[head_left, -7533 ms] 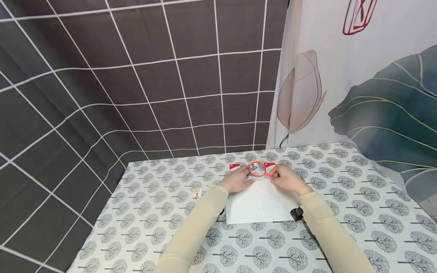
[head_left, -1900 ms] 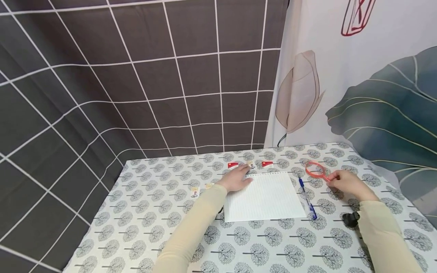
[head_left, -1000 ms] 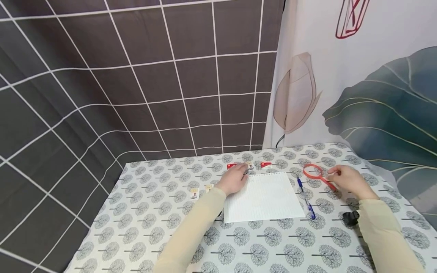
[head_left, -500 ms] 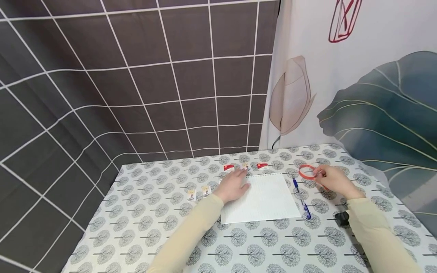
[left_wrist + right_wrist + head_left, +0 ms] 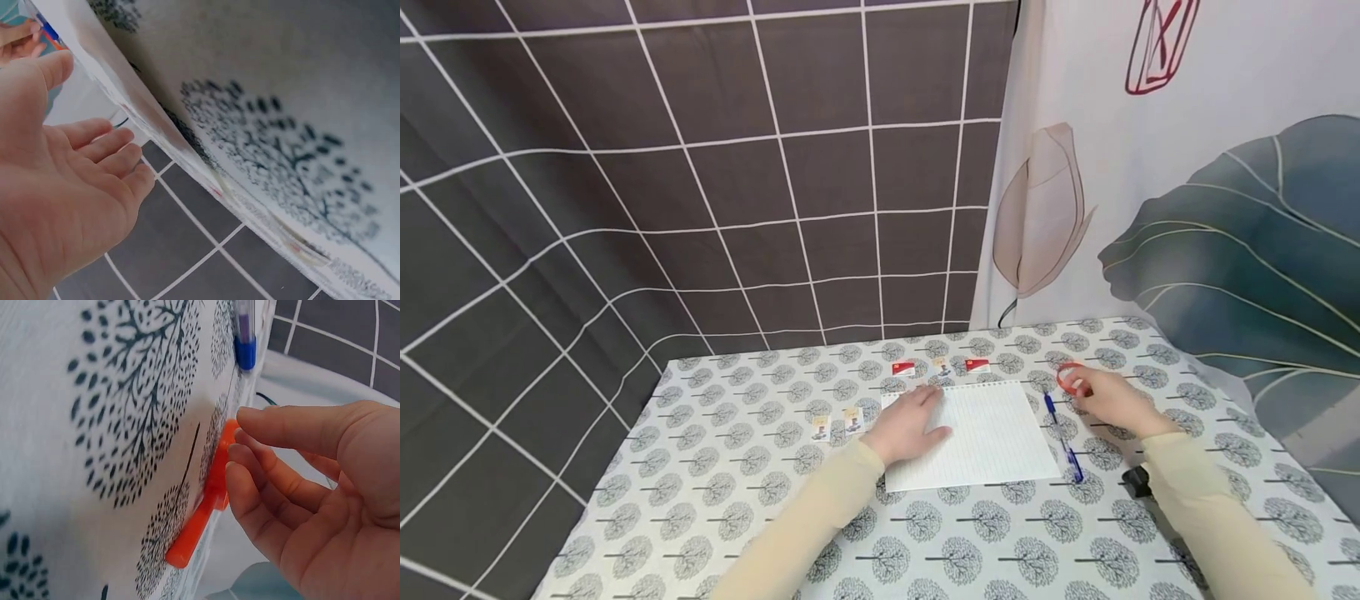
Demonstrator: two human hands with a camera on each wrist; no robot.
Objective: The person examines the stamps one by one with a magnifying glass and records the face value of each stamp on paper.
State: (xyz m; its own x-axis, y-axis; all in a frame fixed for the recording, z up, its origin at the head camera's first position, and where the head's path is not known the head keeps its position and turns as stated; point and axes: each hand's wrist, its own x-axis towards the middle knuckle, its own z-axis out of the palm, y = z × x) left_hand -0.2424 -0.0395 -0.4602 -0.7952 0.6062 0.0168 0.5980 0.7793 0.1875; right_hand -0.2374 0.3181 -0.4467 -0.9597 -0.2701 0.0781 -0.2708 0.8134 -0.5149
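Note:
My left hand (image 5: 910,425) rests with extended fingers on the left part of a white lined notepad (image 5: 992,437). In the left wrist view its palm (image 5: 69,194) shows nothing held. At the right, my right hand (image 5: 1108,400) reaches over a red-orange magnifying glass (image 5: 1066,379), hiding most of it in the head view. The right wrist view shows the magnifying glass (image 5: 215,478) lying on the cloth, its handle pointing away from the bent, parted fingers. Thumb and fingertips are close to the rim; whether they touch it I cannot tell. A blue pen (image 5: 1063,437) lies between notepad and right hand.
Behind the notepad lie two red-and-white cards (image 5: 977,365) with a small beige picture card (image 5: 942,367) between them. Two similar picture cards (image 5: 853,421) lie left of the left hand. A tree-print cloth (image 5: 700,500) covers the table; a dark checked curtain (image 5: 737,208) hangs behind.
The magnifying glass went from above the cards to the table's right side, where the right hand let go. That hand has since moved left over the lens. The left hand has drawn back slightly.

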